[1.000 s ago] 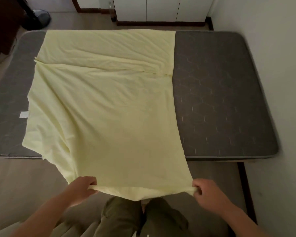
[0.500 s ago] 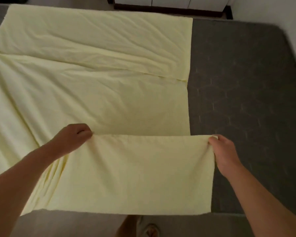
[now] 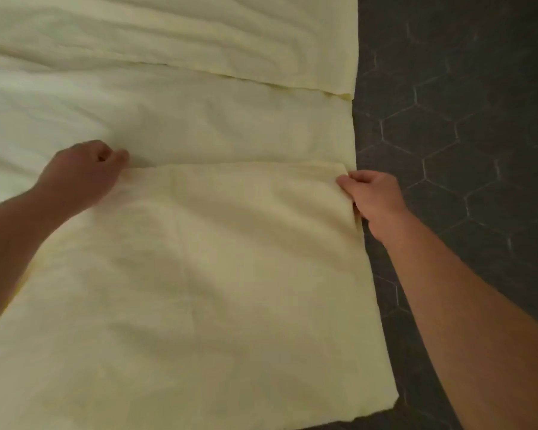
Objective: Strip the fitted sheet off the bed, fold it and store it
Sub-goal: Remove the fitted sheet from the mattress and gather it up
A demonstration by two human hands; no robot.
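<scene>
Sheet (image 3: 180, 274) of pale yellow lies spread on the dark grey mattress (image 3: 466, 125), with its near part folded over the rest. The left hand (image 3: 81, 175) pinches one end of the folded edge, fingers curled, and the right hand (image 3: 371, 198) pinches the other end (at the sheet's right border).

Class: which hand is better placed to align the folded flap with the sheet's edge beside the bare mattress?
The right hand, probably: it pinches the fitted sheet at that edge, beside the mattress; left hand grips mid-sheet.
</scene>
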